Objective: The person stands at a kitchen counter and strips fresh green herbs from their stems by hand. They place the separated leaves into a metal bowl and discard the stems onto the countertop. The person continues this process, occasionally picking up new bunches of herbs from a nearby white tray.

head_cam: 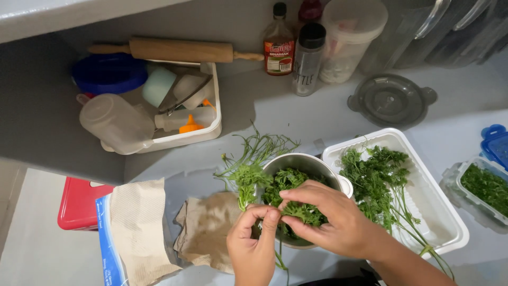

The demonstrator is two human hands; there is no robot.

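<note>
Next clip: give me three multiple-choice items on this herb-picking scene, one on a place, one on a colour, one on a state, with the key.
1. Where does the rolling pin lie?
A. In the metal bowl
B. Across the back rim of the white tub of utensils
C. On the paper towel

2. What colour is the flat box at the left edge?
A. Red
B. Yellow
C. Black

3. What is the state of the white tray?
A. Covered by a lid
B. Turned upside down
C. Uncovered, with herb sprigs in it

Key: 1 B, the pin rests across the white tub by the wall. 2 A, the box is plainly red. 3 C, green herb sprigs lie in the tray, no lid on it; the left hand and right hand pinch herbs over the metal bowl.
</note>
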